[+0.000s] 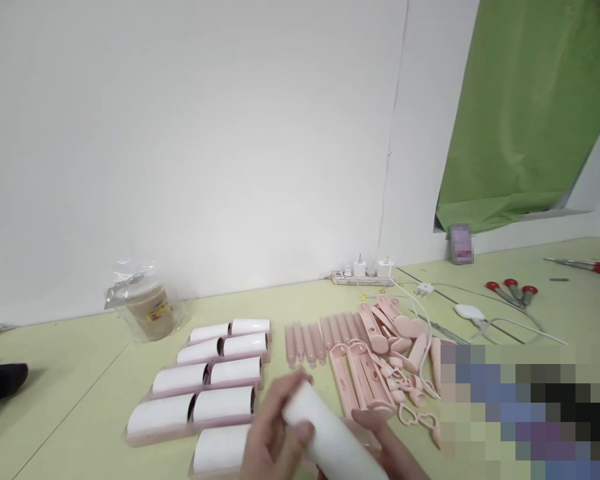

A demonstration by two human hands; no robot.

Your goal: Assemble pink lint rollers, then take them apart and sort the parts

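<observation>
A white paper roll [333, 437] is held slanted at the bottom centre, running from upper left to lower right. My left hand [275, 430] is closed round its upper end, with the thumb on the white surface. Beside the lower end is my right hand [393, 447], its fingers curled against the roll and partly hidden beneath it. Something clear shows between the roll and the right hand. To the left, paired white rolls [225, 405] with dark cores lie in see-through pinkish covers. Pink plastic handle parts [344, 383] lie just beyond my right hand.
Slim clear pink tubes [303, 341] stand in a row behind the hands. Small pink heart-shaped pieces [407, 415] lie to the right. A power strip [363, 279], white cables, red-handled tools [513, 291] and a bagged cup [153, 310] sit towards the wall. A blurred-out patch covers the lower right.
</observation>
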